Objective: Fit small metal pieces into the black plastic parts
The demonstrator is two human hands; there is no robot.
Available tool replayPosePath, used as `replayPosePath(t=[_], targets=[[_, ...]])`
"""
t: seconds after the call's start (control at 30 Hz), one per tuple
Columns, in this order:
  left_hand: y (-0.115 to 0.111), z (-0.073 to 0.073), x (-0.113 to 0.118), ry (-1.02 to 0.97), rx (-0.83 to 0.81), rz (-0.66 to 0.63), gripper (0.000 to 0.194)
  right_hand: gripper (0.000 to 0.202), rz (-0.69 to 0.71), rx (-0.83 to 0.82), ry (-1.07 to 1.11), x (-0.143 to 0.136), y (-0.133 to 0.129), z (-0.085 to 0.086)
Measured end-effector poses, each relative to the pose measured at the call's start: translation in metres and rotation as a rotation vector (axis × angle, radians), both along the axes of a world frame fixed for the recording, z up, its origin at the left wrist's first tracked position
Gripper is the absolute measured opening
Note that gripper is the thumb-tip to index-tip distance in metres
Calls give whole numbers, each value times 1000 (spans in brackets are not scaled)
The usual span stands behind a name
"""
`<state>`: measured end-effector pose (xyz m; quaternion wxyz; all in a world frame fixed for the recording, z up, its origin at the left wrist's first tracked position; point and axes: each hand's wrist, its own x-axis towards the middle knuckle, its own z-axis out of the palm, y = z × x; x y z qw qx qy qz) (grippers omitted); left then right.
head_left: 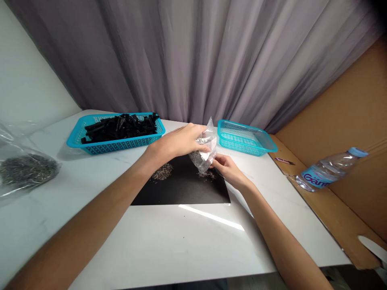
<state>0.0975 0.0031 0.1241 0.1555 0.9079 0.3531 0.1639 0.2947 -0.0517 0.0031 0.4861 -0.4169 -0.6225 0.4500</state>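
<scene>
My left hand (189,139) grips a clear plastic bag (203,158) of small metal pieces, its thumb and fingers closed on the upper part. At the bag's lower right side, the closed fingers of my right hand (226,167) pinch its edge. The bag hangs tilted over a black mat (184,191). Beneath it on the mat lies a small scatter of metal pieces (207,175). A larger pile of metal pieces (163,171) lies farther left on the mat, partly behind my left forearm.
A blue basket (113,147) full of black parts stands at the back left. Another blue basket (248,149) sits back right. A clear bag of metal pieces (28,169) lies far left. At right are a water bottle (328,171) and a small pink item (284,161).
</scene>
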Motion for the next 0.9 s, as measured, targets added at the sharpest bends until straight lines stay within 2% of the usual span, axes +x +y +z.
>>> replayPosePath(t=[0.2,0.47,0.7,0.9], targets=[[0,0,0,10,5,1,28,41,45,-50,56,1,-1,1],[0,0,0,-9,-17,2,29,43,-73,-25,-18,2,1,-3],[-2,0,0,-15,-9,8,27,44,-48,-39,132,-5,-1,-1],[-1,-1,0,-1,-2,-3,28,40,-54,-58,126,-6,-2,0]])
